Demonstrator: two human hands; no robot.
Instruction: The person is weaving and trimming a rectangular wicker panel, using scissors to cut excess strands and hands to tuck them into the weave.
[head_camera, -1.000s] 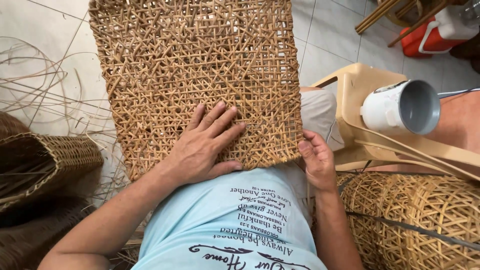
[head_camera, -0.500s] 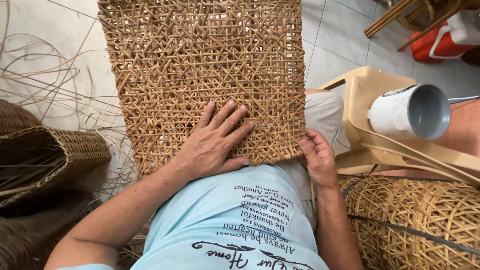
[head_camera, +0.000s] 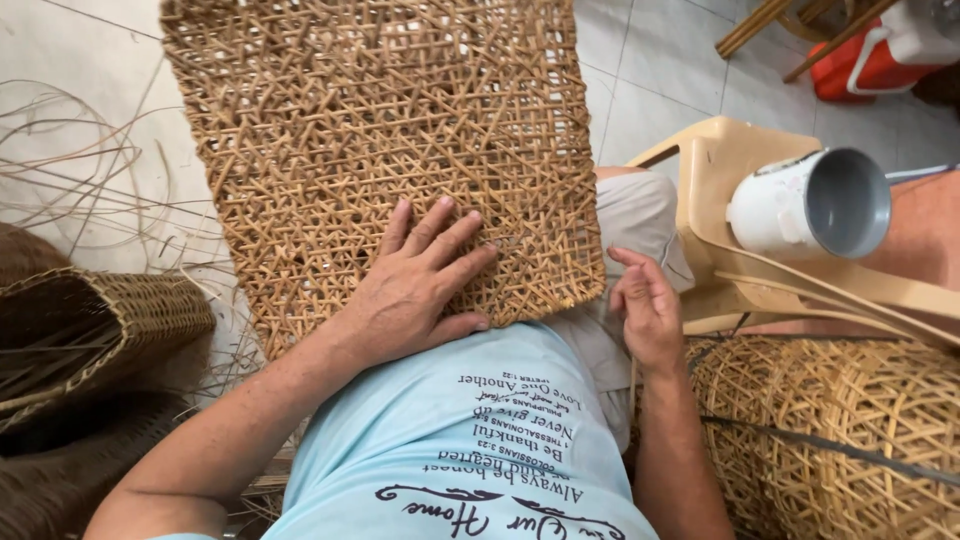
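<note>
A large square panel of open-weave rattan (head_camera: 390, 140) rests on my lap and reaches out over the tiled floor. My left hand (head_camera: 415, 285) lies flat on its near part, fingers spread, pressing the weave. My right hand (head_camera: 645, 310) hovers just off the panel's near right corner, fingers loosely curled, holding nothing that I can see. It sits above my pale shorts (head_camera: 625, 215). My light blue shirt (head_camera: 480, 440) fills the bottom of the view.
Woven baskets lie at the left (head_camera: 90, 330) and lower right (head_camera: 840, 440). Loose rattan strands (head_camera: 70, 190) trail on the floor at left. A beige plastic chair (head_camera: 740, 290) carries a white pipe piece (head_camera: 810, 205). A red container (head_camera: 865, 60) stands at the back right.
My right hand has come off the panel's near right corner and now hangs just beside it. The left hand stays flat on the weave. The view has shifted slightly.
</note>
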